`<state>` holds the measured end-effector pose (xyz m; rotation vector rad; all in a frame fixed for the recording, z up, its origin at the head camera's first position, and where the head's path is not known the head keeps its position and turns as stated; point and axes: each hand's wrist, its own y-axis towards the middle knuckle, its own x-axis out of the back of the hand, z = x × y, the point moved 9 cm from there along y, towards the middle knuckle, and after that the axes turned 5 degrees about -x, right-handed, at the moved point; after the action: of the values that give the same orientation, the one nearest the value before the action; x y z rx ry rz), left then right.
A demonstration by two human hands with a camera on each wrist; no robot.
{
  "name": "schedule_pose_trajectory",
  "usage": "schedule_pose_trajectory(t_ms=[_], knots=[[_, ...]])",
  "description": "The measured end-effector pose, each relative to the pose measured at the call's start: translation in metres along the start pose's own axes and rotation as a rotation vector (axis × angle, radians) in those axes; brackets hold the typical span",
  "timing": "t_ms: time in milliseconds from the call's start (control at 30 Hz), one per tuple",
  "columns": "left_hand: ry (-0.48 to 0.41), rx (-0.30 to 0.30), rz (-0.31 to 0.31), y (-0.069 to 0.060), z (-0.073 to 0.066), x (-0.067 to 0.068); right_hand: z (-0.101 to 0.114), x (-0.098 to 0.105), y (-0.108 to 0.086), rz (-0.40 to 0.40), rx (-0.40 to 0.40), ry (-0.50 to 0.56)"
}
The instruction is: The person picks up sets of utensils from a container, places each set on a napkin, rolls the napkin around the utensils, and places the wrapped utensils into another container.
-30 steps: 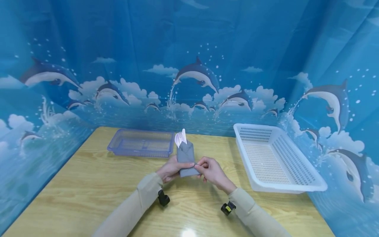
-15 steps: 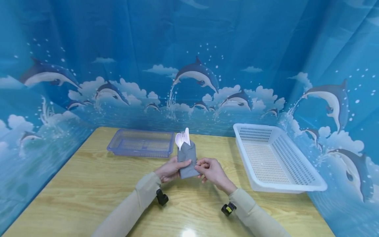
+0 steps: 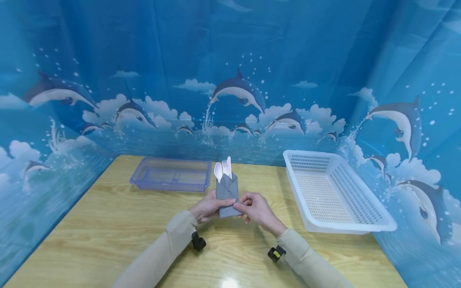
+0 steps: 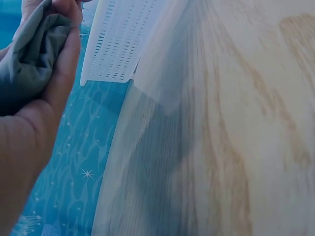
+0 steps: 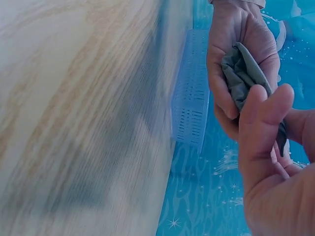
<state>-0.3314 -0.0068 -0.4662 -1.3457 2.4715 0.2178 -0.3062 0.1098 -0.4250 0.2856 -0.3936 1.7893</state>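
Observation:
A grey cloth napkin (image 3: 227, 188), folded into a pouch, is held up over the table in the head view. Out of its top stick a pale spoon (image 3: 217, 171), a fork (image 3: 225, 167) and a knife (image 3: 229, 164). My left hand (image 3: 209, 206) grips the pouch from the left, thumb across its front. At the lower right edge, my right hand (image 3: 256, 208) pinches the cloth between thumb and fingers. The bunched bottom of the napkin (image 5: 241, 73) shows in the left palm in the right wrist view. Inside the pouch, the cutlery's lower ends are hidden.
A purple-blue plastic basket (image 3: 169, 186) stands at the back left of the wooden table (image 3: 108, 224). At the right is a larger white perforated basket (image 3: 345, 228). A blue dolphin-print curtain (image 3: 173, 60) hangs behind and along both sides.
The pouch and cutlery have tilted slightly, and the spoon, fork and knife now stand more spread apart. My left thumb has shifted a little on the cloth; the right hand keeps its pinch.

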Motion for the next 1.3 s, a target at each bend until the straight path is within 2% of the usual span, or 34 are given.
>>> schedule_pose_trajectory(t_ms=[333,467,733,933,1033,1167,1300], knots=[[0.037,-0.003,-0.034,0.0,0.002,0.003,-0.004,-0.004,0.001,0.063,0.042,0.028],[0.044,-0.003,-0.061,0.0,0.002,0.006,-0.004,-0.005,0.003,0.061,0.053,0.03],[0.04,-0.004,-0.124,0.0,0.0,0.009,-0.006,0.006,0.0,-0.07,0.088,-0.029],[0.048,-0.001,-0.112,-0.002,-0.002,0.009,0.003,0.011,-0.005,-0.199,0.213,-0.132],[0.043,-0.007,-0.105,-0.001,-0.003,0.009,0.005,0.009,-0.005,-0.209,0.247,-0.133],[0.031,-0.013,-0.126,-0.001,-0.004,0.011,0.003,0.008,-0.003,-0.2,0.225,-0.069],[0.015,-0.024,-0.138,-0.001,-0.006,0.01,0.007,0.013,-0.005,-0.289,0.278,-0.112]])
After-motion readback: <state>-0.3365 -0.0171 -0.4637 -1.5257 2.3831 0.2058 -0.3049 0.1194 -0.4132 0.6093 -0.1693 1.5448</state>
